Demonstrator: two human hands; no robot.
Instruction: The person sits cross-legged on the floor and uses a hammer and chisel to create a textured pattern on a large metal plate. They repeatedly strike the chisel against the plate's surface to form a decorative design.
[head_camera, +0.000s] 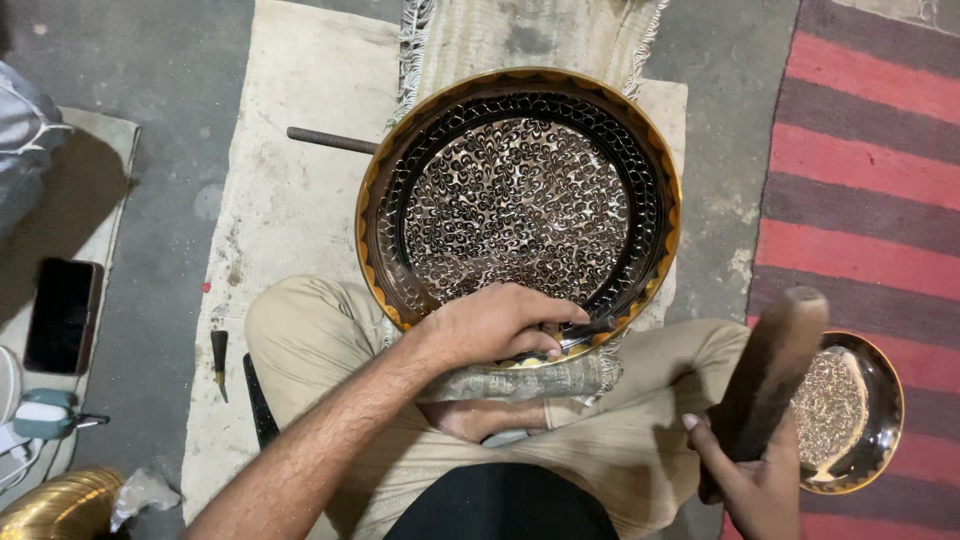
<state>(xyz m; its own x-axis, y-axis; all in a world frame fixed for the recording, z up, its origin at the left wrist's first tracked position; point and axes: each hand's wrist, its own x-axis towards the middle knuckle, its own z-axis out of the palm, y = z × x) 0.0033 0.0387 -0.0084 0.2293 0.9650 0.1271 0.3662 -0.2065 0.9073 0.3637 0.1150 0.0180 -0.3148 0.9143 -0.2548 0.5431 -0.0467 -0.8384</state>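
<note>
Right now the big round brass tray (520, 205), covered in a dense engraved curl pattern with a dark scalloped border, lies across the seated person's lap and the pale mat (290, 200), its near rim tucked under the left hand (495, 325). That left hand is clenched around a thin dark chisel (580, 330), tip pointing out to the right along the rim, knuckles resting on the tray's edge. Over to the right and lower, well apart from the chisel, the right hand (755, 480) grips the bottom of a thick wooden mallet (770, 370), which rises tilted from the fist. Just beyond that mallet sits a smaller engraved bowl (850, 415) on a red-and-brown striped rug (870, 180). Beneath the left hand a folded patterned cloth (540, 380) pads the tray against the beige trousers (310, 330). Further left of the left arm, a small dark tool (219, 358) lies on the mat, a metal rod (330, 140) pokes out from behind the tray, and a black phone (62, 315) rests flat near the edge.
</note>
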